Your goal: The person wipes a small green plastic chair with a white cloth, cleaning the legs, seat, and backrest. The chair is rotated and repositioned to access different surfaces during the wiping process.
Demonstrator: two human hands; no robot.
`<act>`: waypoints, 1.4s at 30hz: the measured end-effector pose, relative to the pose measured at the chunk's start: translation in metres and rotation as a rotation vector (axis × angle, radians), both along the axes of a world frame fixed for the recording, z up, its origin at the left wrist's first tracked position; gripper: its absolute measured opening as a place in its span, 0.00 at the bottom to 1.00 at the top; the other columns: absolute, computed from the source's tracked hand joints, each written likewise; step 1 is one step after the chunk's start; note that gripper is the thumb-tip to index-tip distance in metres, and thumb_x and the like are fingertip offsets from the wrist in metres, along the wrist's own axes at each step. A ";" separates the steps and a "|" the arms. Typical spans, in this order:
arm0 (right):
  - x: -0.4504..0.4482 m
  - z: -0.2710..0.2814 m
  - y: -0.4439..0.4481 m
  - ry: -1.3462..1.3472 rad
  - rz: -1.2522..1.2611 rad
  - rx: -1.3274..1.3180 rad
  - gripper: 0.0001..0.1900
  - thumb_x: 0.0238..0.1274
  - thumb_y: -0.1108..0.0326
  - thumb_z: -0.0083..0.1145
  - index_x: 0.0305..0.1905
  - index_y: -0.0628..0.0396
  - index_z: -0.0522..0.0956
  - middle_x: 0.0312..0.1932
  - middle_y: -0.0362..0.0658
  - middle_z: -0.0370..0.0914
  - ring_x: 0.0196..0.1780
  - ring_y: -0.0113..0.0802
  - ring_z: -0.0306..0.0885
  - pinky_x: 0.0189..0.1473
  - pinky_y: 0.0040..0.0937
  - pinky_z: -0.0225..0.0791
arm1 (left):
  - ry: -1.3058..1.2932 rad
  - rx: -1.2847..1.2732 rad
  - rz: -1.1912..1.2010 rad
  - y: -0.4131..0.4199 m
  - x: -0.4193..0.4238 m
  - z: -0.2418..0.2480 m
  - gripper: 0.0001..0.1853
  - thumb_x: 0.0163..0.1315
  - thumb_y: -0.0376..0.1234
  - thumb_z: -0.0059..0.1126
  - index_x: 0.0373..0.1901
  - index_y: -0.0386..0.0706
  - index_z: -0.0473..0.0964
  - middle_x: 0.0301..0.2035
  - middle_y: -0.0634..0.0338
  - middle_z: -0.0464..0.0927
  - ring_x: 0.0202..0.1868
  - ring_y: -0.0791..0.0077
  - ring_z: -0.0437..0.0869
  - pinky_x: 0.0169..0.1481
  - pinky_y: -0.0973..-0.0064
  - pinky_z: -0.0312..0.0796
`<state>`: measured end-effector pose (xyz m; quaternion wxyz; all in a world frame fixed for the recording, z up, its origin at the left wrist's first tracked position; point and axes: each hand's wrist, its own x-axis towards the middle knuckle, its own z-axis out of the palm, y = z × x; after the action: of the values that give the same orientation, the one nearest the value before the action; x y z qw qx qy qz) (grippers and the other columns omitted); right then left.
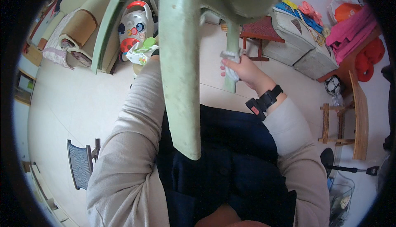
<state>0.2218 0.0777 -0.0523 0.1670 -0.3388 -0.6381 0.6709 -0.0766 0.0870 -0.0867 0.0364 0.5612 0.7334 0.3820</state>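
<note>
A pale green plastic chair (181,72) is raised in front of me with its legs pointing towards me. Dark smudges mark the nearest leg. My right hand (247,70) grips a whitish cloth or wipe (231,64) wrapped around a farther, thinner leg (232,86). A black band with a small device (264,101) is strapped to that wrist. My left forearm reaches up behind the nearest leg, which hides the left hand. Close to the left wrist is a white soft pack with a green flip lid (144,50), probably wipes.
Behind the chair stands a toy activity walker (136,25), beside rolled mats (77,29). A red woven stool (260,32) and grey-white boxes (287,47) are at upper right. A wooden stool (359,118) stands right, near a ball (332,84). A folding stool (80,165) sits at left.
</note>
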 end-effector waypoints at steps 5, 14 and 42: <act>0.014 0.001 -0.013 -0.060 0.119 -0.080 0.23 0.65 0.62 0.67 0.58 0.64 0.75 0.48 0.48 0.82 0.48 0.35 0.84 0.49 0.34 0.78 | -0.148 0.093 -0.003 0.003 -0.005 0.000 0.31 0.62 0.56 0.66 0.47 0.35 0.82 0.37 0.44 0.86 0.41 0.51 0.88 0.49 0.62 0.77; 0.018 0.006 0.014 -0.217 0.042 0.325 0.23 0.57 0.59 0.73 0.51 0.63 0.80 0.41 0.46 0.84 0.39 0.30 0.81 0.43 0.31 0.74 | -0.084 0.176 -0.114 0.011 -0.001 -0.006 0.30 0.63 0.54 0.67 0.51 0.35 0.81 0.39 0.42 0.86 0.43 0.50 0.89 0.52 0.65 0.77; 0.026 0.012 0.014 -0.144 0.234 0.531 0.46 0.54 0.70 0.68 0.75 0.65 0.53 0.71 0.54 0.65 0.72 0.40 0.65 0.74 0.33 0.56 | -0.002 0.128 0.143 -0.008 -0.029 0.010 0.32 0.64 0.58 0.63 0.39 0.34 0.83 0.29 0.41 0.84 0.36 0.45 0.88 0.41 0.58 0.77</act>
<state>0.2476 0.0919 -0.0400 0.1255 -0.2543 -0.8361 0.4695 -0.1058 0.0790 -0.0770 -0.0262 0.5081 0.7457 0.4303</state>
